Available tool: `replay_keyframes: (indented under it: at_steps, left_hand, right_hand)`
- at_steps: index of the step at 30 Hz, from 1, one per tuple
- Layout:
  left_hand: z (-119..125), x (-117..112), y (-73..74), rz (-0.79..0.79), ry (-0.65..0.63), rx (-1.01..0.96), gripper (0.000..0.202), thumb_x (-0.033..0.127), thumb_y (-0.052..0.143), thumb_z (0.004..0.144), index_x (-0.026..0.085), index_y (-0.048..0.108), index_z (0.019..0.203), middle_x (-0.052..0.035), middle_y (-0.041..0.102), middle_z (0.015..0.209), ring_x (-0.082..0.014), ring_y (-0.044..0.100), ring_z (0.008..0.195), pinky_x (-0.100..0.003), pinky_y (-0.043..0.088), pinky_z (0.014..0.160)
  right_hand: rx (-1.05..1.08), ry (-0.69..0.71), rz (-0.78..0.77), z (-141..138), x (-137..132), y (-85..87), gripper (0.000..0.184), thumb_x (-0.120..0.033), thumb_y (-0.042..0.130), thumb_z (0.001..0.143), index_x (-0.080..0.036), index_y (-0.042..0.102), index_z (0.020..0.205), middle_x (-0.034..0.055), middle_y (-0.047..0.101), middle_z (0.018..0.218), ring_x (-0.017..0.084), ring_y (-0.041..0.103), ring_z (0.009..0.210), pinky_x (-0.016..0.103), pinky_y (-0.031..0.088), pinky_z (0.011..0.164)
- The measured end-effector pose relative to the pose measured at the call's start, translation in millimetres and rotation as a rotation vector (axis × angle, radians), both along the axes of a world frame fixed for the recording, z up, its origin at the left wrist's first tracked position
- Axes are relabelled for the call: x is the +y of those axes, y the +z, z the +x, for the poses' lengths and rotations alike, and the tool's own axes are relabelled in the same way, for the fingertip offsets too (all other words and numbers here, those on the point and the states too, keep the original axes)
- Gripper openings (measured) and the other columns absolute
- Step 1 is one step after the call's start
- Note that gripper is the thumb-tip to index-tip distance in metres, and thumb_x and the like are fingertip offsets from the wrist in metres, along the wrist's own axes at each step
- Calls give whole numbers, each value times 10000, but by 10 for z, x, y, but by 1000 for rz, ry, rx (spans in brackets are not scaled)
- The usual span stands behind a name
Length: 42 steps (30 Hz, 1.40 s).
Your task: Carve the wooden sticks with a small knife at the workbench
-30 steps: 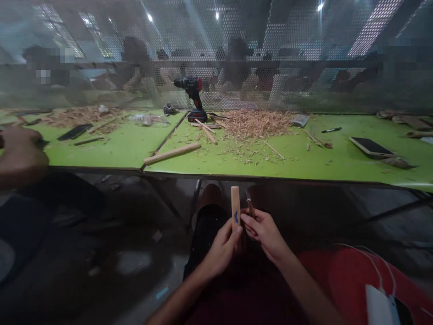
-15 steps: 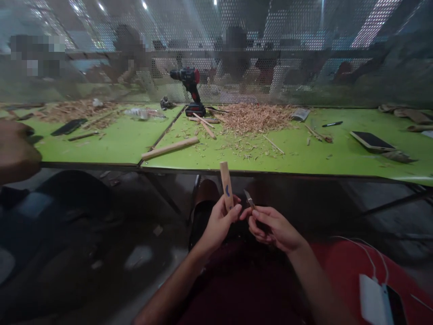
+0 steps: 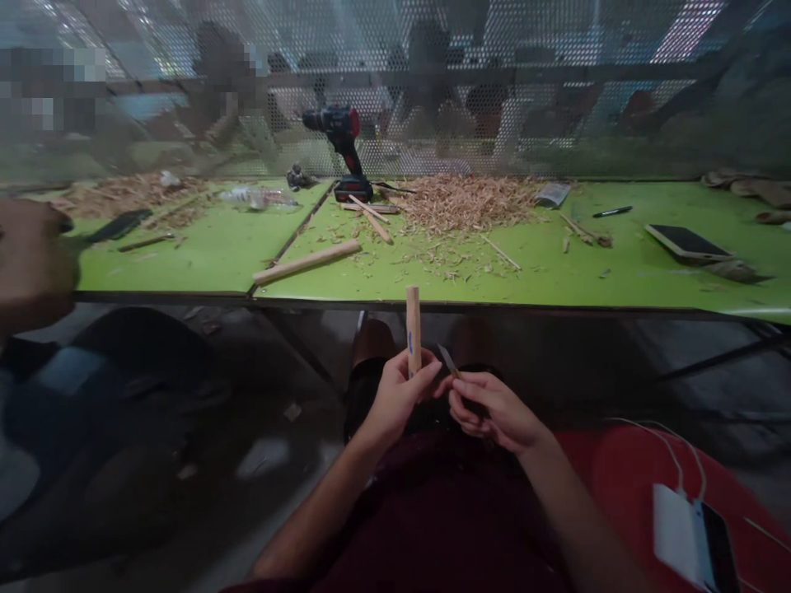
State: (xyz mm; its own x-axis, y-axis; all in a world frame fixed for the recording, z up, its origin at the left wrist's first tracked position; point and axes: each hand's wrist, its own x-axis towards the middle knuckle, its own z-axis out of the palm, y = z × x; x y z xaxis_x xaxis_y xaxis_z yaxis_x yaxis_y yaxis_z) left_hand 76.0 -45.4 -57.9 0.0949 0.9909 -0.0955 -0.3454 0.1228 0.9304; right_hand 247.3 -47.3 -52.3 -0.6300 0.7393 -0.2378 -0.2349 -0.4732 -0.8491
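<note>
My left hand [image 3: 400, 394] is closed around the lower end of a light wooden stick [image 3: 414, 325], held upright with a blue mark on its side. Just to the right, my right hand [image 3: 488, 408] grips a small knife [image 3: 448, 360], its blade pointing up and left towards the stick. A gap shows between blade and wood. The knife's handle is mostly hidden in my fingers. Both hands are above my lap, in front of the green table [image 3: 383, 284].
On the table stand a cordless drill [image 3: 346, 152] and a heap of wood shavings [image 3: 470, 204]. A thick wooden rod [image 3: 307, 262] lies near the front edge, a phone [image 3: 689, 242] to the right. A co-worker's hand [image 3: 37, 263] is at far left. A red stool [image 3: 624, 469] holds a power bank [image 3: 676, 531].
The stick has turned in my left hand; it is straighter and its blue mark looks narrower. The knife blade has tilted further left. The whole view has shifted slightly.
</note>
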Motion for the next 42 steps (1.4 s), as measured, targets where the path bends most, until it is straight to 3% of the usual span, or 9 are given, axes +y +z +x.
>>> replay_keyframes:
  at_steps: [6,10,14,19,24,29,33,38,42]
  left_hand:
    - [13,218,-309,-68,30,173,349,475,719,742,162,612,852,99,393,488,-58,311,412,-199,256,424]
    - [6,340,-579,-63,123,268,330,282,768,640,144,660,920,74,492,568,-73,393,495,-203,308,499]
    - [-47,285,-686,-50,153,286,231,292,738,688,135,665,841,48,518,623,-82,427,558,-204,325,536]
    - [-100,123,-494,-76,-19,126,328,444,691,792,178,575,947,110,374,531,-64,306,427,-205,289,459]
    - [-86,0,-155,-13,-157,-276,277,412,658,870,167,531,837,38,466,656,-94,482,622,-226,439,611]
    - [-95,-63,-55,-62,-256,-288,297,455,636,888,172,547,889,55,448,655,-60,410,478,-190,322,443]
    - [-96,-98,-71,-85,-194,-208,300,441,610,891,151,622,964,22,517,716,-84,492,551,-202,390,490]
    - [-56,-87,-81,-136,-107,-177,309,395,704,812,144,726,992,-30,648,818,-123,588,745,-218,475,697]
    - [-32,-51,-125,-54,32,-171,320,347,781,767,171,738,1031,-52,702,996,-154,619,922,-243,483,847]
  right_hand:
    - [-12,-82,6,42,24,-24,258,-406,640,910,-152,663,947,-84,410,531,24,237,387,200,148,390]
    - [-101,-155,15,120,4,-101,285,-427,668,880,-146,658,929,-87,403,544,24,231,402,205,125,392]
    - [-189,-212,8,215,-52,-188,312,-443,689,861,-143,652,941,-90,399,548,26,227,411,211,107,402]
    - [-282,-303,55,230,-102,-231,314,-435,706,849,-141,665,951,-113,319,491,38,221,413,229,93,426]
    - [-305,-353,195,89,-103,-235,314,-433,694,856,-126,693,919,-106,319,458,43,220,421,249,91,462]
    - [-248,-466,231,-40,-116,-235,329,-453,703,844,-138,690,937,-109,308,464,49,227,419,246,120,454]
    - [-250,-551,237,-61,-99,-204,346,-470,702,839,-149,677,964,-108,307,490,50,236,429,231,141,439]
    - [-251,-552,188,-78,-53,-218,387,-462,733,805,-173,629,1041,-101,361,529,66,310,451,214,190,426]
    - [-255,-589,168,-80,-62,-287,389,-467,735,797,-177,625,1031,-95,365,535,72,320,459,215,171,424]
